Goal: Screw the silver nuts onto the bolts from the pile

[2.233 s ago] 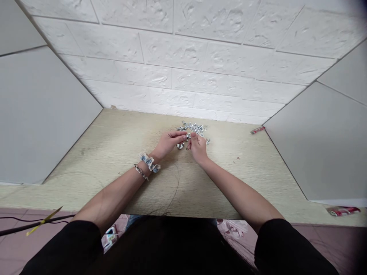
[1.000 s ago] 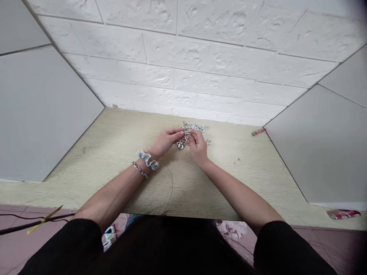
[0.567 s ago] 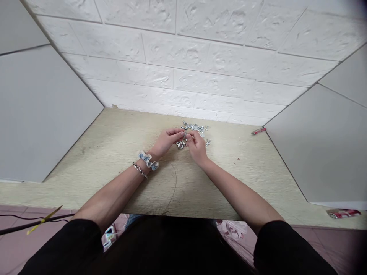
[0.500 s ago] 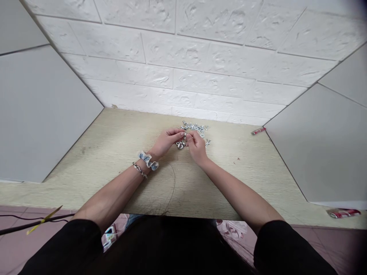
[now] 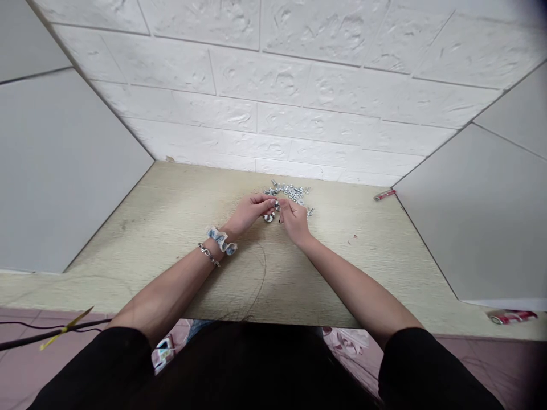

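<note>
My left hand (image 5: 251, 210) and my right hand (image 5: 294, 223) meet over the middle of the board, fingers closed in a pinch. Between their fingertips is a small shiny metal fastener (image 5: 277, 205); whether it is a nut, a bolt or both together I cannot tell. Just below the fingertips lies a round silvery metal piece (image 5: 268, 218). Behind my hands spreads a loose pile of bolts, nuts and washers (image 5: 292, 191), partly covered by my fingers. A couple of bolts (image 5: 310, 212) lie right of my right hand.
The pale wooden board (image 5: 171, 199) runs back to a white brick-patterned wall (image 5: 277, 131). Grey panels (image 5: 77, 171) flank it on both sides. A red and silver cylinder (image 5: 384, 195) lies at the back right, another red cylinder (image 5: 513, 317) at the front right. A cable (image 5: 55, 332) hangs front left.
My right fingers have shifted slightly around the small metal fastener, which now shows more between the fingertips. My left hand has barely moved.
</note>
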`<action>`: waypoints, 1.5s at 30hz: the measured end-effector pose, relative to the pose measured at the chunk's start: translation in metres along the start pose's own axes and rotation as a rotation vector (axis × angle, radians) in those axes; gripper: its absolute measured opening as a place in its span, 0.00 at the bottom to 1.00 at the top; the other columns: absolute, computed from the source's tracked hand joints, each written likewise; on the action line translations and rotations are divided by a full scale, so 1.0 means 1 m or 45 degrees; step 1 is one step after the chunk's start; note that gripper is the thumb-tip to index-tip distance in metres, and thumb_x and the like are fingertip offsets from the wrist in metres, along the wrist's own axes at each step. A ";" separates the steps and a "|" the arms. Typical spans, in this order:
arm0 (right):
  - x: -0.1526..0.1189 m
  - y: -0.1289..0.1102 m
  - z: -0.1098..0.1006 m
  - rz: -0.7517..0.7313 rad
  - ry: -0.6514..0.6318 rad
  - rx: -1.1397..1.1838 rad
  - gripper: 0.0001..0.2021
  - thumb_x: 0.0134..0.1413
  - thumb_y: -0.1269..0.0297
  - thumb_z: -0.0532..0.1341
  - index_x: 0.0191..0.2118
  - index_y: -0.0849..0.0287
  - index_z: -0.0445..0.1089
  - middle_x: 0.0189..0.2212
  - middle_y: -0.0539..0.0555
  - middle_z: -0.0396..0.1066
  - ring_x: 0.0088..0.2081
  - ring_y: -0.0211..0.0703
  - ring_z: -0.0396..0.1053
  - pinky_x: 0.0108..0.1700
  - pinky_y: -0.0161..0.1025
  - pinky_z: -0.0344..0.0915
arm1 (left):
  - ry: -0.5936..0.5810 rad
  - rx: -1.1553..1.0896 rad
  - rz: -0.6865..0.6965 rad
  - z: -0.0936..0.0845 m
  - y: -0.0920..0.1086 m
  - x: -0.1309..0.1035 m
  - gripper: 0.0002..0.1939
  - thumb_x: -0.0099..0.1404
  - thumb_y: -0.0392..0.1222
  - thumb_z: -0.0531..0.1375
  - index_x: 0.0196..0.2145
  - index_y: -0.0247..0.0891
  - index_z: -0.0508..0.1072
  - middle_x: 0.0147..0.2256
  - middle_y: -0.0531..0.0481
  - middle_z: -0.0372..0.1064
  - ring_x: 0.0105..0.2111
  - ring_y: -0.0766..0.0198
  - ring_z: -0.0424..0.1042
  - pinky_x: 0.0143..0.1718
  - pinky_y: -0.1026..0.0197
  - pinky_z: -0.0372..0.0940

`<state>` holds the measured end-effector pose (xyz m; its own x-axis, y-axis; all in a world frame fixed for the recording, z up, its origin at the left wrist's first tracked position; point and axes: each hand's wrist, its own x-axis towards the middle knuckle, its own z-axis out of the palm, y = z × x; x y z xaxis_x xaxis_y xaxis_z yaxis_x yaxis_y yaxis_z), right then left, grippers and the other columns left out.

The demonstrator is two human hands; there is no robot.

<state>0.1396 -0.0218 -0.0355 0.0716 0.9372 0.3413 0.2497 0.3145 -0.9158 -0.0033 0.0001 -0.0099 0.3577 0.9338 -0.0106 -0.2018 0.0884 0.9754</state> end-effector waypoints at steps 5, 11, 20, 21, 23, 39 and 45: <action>0.001 0.004 0.001 0.037 0.033 0.046 0.28 0.54 0.39 0.53 0.15 0.57 0.56 0.12 0.46 0.57 0.17 0.33 0.56 0.22 0.35 0.53 | 0.018 -0.025 0.008 0.000 -0.001 0.000 0.20 0.46 0.50 0.70 0.34 0.35 0.79 0.30 0.50 0.73 0.28 0.70 0.66 0.34 0.64 0.63; 0.001 0.007 0.002 0.052 0.048 0.045 0.29 0.53 0.38 0.52 0.14 0.56 0.55 0.11 0.46 0.55 0.17 0.34 0.55 0.21 0.35 0.53 | 0.006 0.008 0.029 -0.002 -0.003 0.001 0.18 0.46 0.49 0.70 0.34 0.36 0.79 0.28 0.51 0.72 0.27 0.70 0.65 0.33 0.64 0.62; -0.003 -0.002 0.002 -0.027 -0.058 0.071 0.28 0.57 0.39 0.46 0.17 0.56 0.58 0.13 0.47 0.58 0.18 0.34 0.57 0.23 0.35 0.57 | 0.062 -0.026 0.039 -0.002 0.000 0.001 0.18 0.46 0.47 0.70 0.34 0.36 0.80 0.30 0.49 0.74 0.30 0.68 0.68 0.36 0.62 0.64; -0.003 -0.002 0.002 -0.062 -0.065 0.042 0.27 0.57 0.39 0.48 0.19 0.56 0.59 0.14 0.47 0.59 0.19 0.34 0.58 0.24 0.35 0.57 | 0.076 -0.057 0.032 -0.002 0.001 0.001 0.18 0.45 0.47 0.71 0.34 0.36 0.80 0.30 0.49 0.74 0.30 0.68 0.69 0.36 0.62 0.64; -0.004 -0.002 0.002 -0.115 -0.064 -0.027 0.22 0.57 0.42 0.51 0.23 0.55 0.61 0.16 0.46 0.60 0.20 0.35 0.58 0.24 0.35 0.57 | 0.100 -0.123 0.015 -0.001 0.003 0.001 0.18 0.43 0.46 0.71 0.33 0.35 0.80 0.30 0.49 0.75 0.30 0.69 0.69 0.37 0.62 0.65; -0.002 -0.001 0.003 -0.250 0.078 -0.094 0.10 0.58 0.54 0.55 0.40 0.54 0.65 0.36 0.51 0.70 0.30 0.37 0.65 0.35 0.39 0.64 | 0.053 -0.212 -0.013 0.000 0.011 -0.001 0.15 0.44 0.44 0.71 0.30 0.34 0.79 0.27 0.51 0.73 0.25 0.73 0.66 0.33 0.66 0.63; -0.002 -0.004 0.002 -0.280 0.077 -0.154 0.10 0.58 0.55 0.55 0.38 0.55 0.66 0.33 0.50 0.70 0.29 0.36 0.64 0.34 0.37 0.63 | 0.057 -0.195 -0.004 -0.003 0.008 0.001 0.15 0.45 0.45 0.71 0.31 0.36 0.79 0.29 0.51 0.74 0.28 0.72 0.67 0.34 0.66 0.64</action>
<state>0.1368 -0.0246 -0.0327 0.0592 0.8363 0.5450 0.3789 0.4863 -0.7874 -0.0069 0.0026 -0.0031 0.3185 0.9475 -0.0270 -0.3386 0.1403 0.9304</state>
